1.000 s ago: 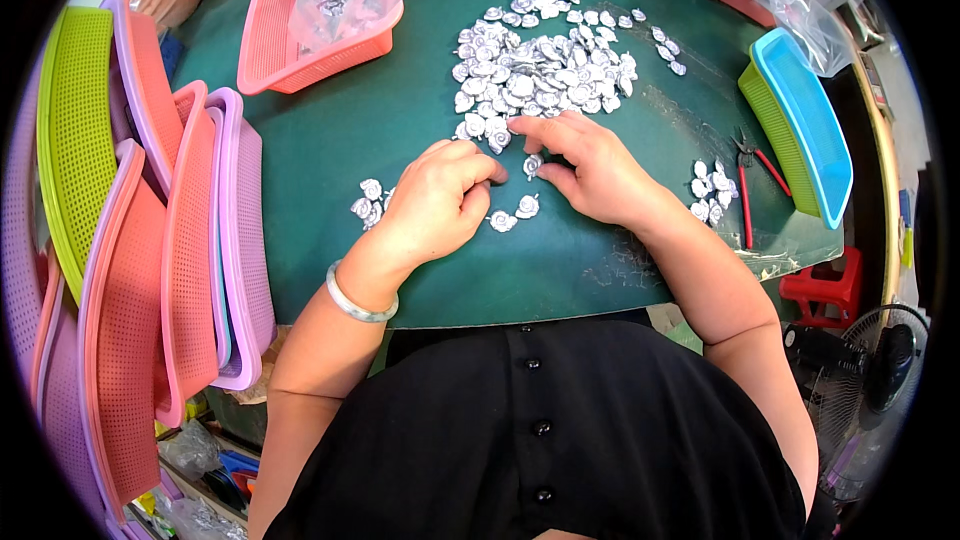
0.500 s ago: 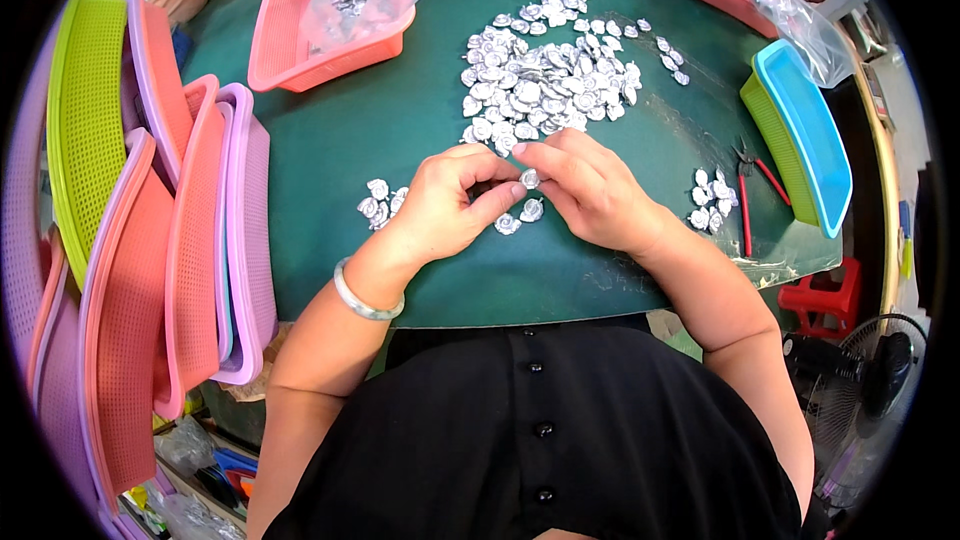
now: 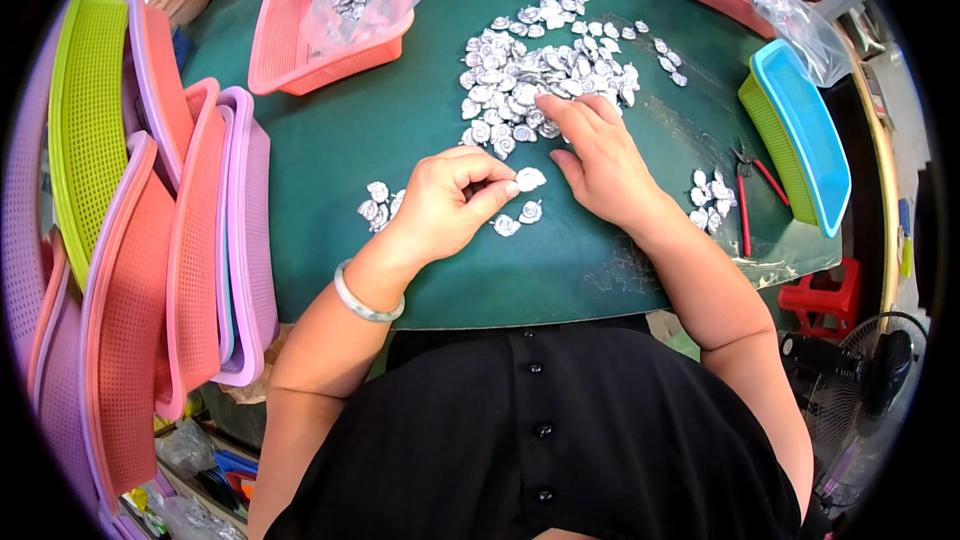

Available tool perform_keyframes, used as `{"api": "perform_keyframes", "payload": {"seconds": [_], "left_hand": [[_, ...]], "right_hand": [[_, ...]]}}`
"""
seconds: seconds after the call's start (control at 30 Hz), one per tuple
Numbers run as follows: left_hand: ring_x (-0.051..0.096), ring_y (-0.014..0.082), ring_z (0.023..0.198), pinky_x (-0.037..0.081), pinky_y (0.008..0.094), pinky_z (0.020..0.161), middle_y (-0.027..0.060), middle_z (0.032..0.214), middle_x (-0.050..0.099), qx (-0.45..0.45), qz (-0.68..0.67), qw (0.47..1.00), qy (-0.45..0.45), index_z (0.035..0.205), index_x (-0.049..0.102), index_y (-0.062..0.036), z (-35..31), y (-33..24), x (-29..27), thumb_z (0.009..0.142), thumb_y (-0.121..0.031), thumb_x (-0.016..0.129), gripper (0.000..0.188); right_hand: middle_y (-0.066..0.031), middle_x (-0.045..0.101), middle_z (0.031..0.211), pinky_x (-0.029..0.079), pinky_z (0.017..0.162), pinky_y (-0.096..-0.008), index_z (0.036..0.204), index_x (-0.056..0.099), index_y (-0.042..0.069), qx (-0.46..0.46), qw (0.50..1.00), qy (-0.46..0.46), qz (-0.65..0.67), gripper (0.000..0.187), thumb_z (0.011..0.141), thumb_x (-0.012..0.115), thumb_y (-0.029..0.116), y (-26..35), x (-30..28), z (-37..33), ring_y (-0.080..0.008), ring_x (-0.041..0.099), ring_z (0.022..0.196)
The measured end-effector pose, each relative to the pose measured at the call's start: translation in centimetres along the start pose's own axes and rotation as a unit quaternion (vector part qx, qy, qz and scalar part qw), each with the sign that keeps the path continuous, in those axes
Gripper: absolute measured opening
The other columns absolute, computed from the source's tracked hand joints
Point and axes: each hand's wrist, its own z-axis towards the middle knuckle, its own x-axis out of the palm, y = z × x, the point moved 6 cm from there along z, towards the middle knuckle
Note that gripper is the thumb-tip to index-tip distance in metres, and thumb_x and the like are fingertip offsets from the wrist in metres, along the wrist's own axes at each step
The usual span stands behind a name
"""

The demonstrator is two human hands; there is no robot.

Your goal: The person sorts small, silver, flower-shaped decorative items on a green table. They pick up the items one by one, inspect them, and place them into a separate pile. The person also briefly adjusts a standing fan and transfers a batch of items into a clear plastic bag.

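Note:
Between thumb and forefinger, my left hand (image 3: 452,198) pinches a silver rose-shaped piece (image 3: 529,179). My right hand (image 3: 606,158) is open, its fingers stretched over the near edge of a large pile of silver rose pieces (image 3: 515,70). Whether its fingertips touch the pile, I cannot tell. Just below the held piece lie two loose rose pieces (image 3: 507,225). A small cluster of roses (image 3: 377,207) rests beside my left wrist, partly hidden by it. Further right sits another small group of roses (image 3: 712,200), next to red-handled pliers (image 3: 744,210).
Stacked pink, purple and green plastic baskets (image 3: 190,250) crowd the left side. A pink basket (image 3: 290,70) with a clear bag of silver pieces stands at the back left. At the right edge are a blue-and-green basket (image 3: 800,130), a red stool (image 3: 826,298) and a fan (image 3: 885,370).
My right hand has let go of the held rose piece and moved up and right to the pile, its fingers opening. My left hand stays put with the piece.

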Motion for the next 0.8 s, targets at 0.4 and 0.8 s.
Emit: {"api": "perform_keyframes", "payload": {"seconds": [0.4, 0.8], "left_hand": [[0.056, 0.0175, 0.065, 0.045, 0.0274, 0.057, 0.0057, 0.074, 0.060, 0.176, 0.093, 0.977, -0.070, 0.080, 0.066, -0.0036, -0.4, -2.7, -0.3, 0.068, 0.002, 0.068, 0.013], [0.056, 0.0198, 0.067, 0.045, 0.0295, 0.059, 0.0052, 0.073, 0.060, 0.242, 0.160, 0.956, -0.031, 0.076, 0.065, -0.0045, -0.6, -3.3, 0.4, 0.063, 0.003, 0.069, 0.016]], "right_hand": [[-0.0118, 0.058, 0.095, 0.042, 0.081, -0.0379, 0.113, 0.052, 0.005, 0.013, 0.995, 0.039, 0.091, 0.048, 0.066, 0.061, -0.005, -0.1, 0.2, -0.1, -0.0297, 0.050, 0.090], [-0.0132, 0.057, 0.097, 0.043, 0.080, -0.0382, 0.115, 0.050, 0.004, 0.077, 0.995, 0.016, 0.059, 0.048, 0.069, 0.060, -0.004, -1.0, -0.2, -0.2, -0.0302, 0.051, 0.091]]}}
